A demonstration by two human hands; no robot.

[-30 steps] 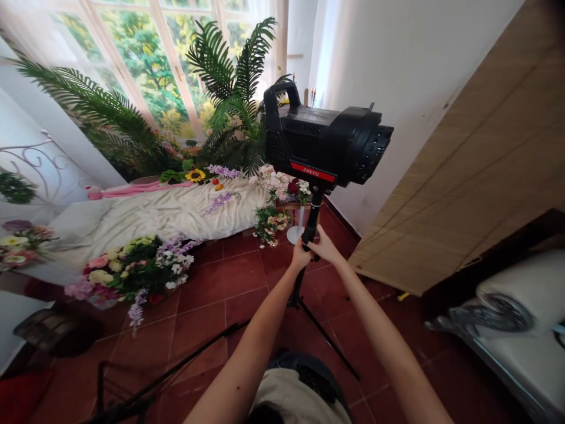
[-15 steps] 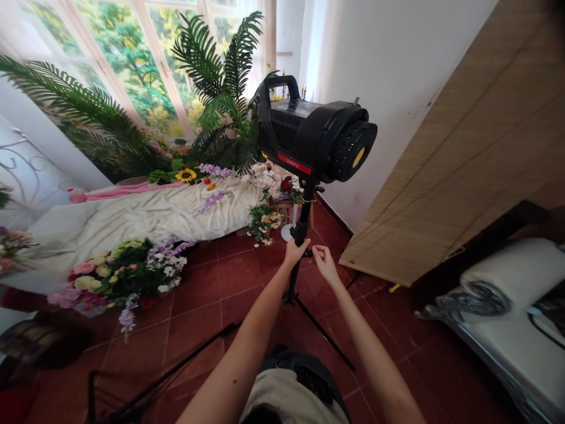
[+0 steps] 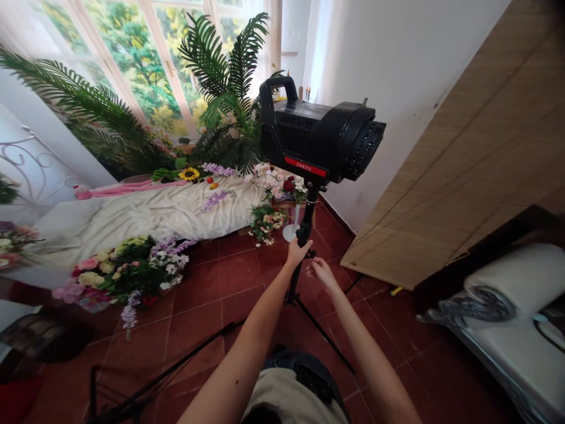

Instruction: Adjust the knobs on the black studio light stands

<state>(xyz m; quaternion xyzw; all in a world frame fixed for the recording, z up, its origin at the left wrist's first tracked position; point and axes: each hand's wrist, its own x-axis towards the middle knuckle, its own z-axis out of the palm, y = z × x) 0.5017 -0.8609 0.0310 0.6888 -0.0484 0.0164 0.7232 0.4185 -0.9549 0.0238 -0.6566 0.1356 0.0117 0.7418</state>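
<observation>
Holding, left grip (image 3: 299, 253): wrapped around the stand (image 3: 293, 287) just under a black collar (image 3: 303, 234), probably to steady it beneath a top-heavy load.
Right grip (image 3: 321, 271): fingers curled narrow, just beside the knob (image 3: 311, 254); whether they touch it is too small to make out, and nothing shows inside them. Its nearness suggests one hand minds the knob while the other supports the stand.
Lamp (image 3: 318, 138): mounted on top of the stand, above both grips, front end to the right, handle (image 3: 280, 85) uppermost, presumably for easy carrying.
Leg (image 3: 326, 335): splayed across the red floor (image 3: 247, 268) towards the lower right, likely for a broad, stable footing.
Rod (image 3: 189, 357): slants from near the stand to the lower left; whether it belongs to the stand is unclear.
Bed (image 3: 163, 209): beyond the stand to the left, draped in white, with a sunflower (image 3: 189, 174) and fruit (image 3: 213, 185) on it, seemingly arranged for show.
Bouquet (image 3: 115, 268): along the bed's near side, apparently dressing that edge.
Palm (image 3: 207, 59): behind the bed, before the window (image 3: 141, 65), perhaps to frame it.
Panel (image 3: 441, 153): wood-coloured, right of the lamp.
Couch (image 3: 507, 335): far right, well apart from the stand.
</observation>
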